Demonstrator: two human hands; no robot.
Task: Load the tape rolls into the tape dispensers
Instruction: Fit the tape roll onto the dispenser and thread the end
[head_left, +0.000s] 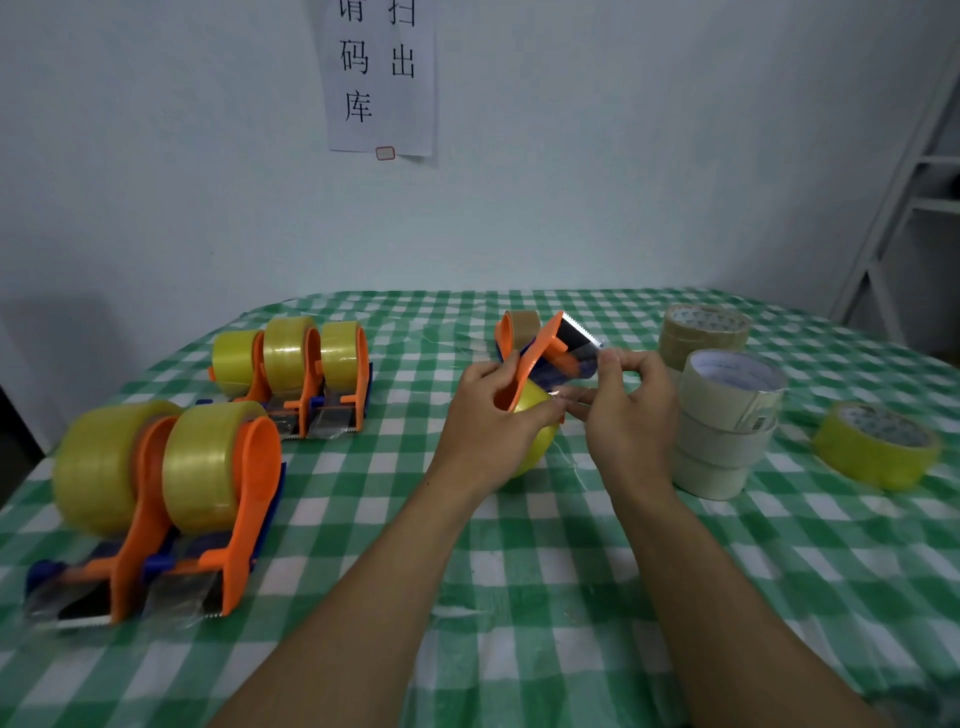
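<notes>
Left hand (491, 415) is gripping the tilted dispenser (540, 347) and its roll (536, 411); right hand (631, 410) is pinching, seemingly, tape (589, 364) by the blade (579, 332).

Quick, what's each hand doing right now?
Left hand: gripping the orange dispenser with a yellow roll in it.
Right hand: pinching at the same dispenser's blade end.

Pale wall (571, 182), green-checked table (519, 597)

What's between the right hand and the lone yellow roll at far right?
A stack of white tape rolls stands between the right hand and the yellow roll, head view.
</notes>
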